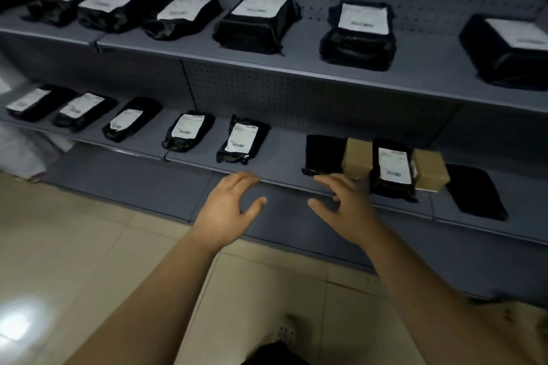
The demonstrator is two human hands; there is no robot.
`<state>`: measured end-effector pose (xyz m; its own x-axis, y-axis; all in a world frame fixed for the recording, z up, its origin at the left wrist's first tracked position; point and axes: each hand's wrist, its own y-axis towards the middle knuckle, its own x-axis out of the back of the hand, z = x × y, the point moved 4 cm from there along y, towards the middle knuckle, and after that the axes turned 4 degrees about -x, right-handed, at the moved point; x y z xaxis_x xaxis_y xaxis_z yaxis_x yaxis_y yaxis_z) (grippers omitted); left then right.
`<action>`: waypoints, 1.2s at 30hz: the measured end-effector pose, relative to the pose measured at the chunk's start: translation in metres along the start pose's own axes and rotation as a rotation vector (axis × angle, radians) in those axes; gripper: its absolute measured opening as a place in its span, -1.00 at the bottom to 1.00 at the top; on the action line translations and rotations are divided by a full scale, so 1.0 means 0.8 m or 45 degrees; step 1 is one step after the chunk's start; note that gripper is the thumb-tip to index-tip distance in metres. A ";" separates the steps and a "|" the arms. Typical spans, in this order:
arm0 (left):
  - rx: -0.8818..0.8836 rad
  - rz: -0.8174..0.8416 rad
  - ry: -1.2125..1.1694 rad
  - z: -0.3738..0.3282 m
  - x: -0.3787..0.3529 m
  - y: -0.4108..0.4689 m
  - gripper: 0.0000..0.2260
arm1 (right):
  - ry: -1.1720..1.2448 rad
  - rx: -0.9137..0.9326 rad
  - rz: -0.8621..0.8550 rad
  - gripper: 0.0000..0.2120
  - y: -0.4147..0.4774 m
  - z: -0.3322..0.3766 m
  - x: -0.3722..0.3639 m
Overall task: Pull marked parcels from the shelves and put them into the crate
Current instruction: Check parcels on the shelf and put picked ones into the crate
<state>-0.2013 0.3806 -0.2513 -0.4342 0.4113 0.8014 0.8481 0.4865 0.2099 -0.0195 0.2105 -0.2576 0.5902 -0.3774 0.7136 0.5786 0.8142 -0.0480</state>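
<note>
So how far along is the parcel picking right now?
Done: nothing I can confirm; no crate is in view. In hand: nothing; the left hand and right hand are open and empty, near the front edge of the lower shelf. Left: labelled parcels lie along it and the upper shelf.

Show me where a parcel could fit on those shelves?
The lower shelf is bare between the labelled parcel and the plain black parcel. The upper shelf is bare left of its rightmost parcel. Crowded around the brown boxes.
</note>
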 end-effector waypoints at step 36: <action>0.106 0.377 -0.047 0.231 -0.370 0.306 -0.44 | 0.082 -0.559 -0.157 -0.52 0.305 -0.301 -0.165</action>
<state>0.0786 0.5203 -0.5406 -0.1840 0.5718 0.7995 0.9123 0.4021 -0.0776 0.1793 0.3526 -0.5320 0.5276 -0.4976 0.6885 0.8223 0.5025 -0.2669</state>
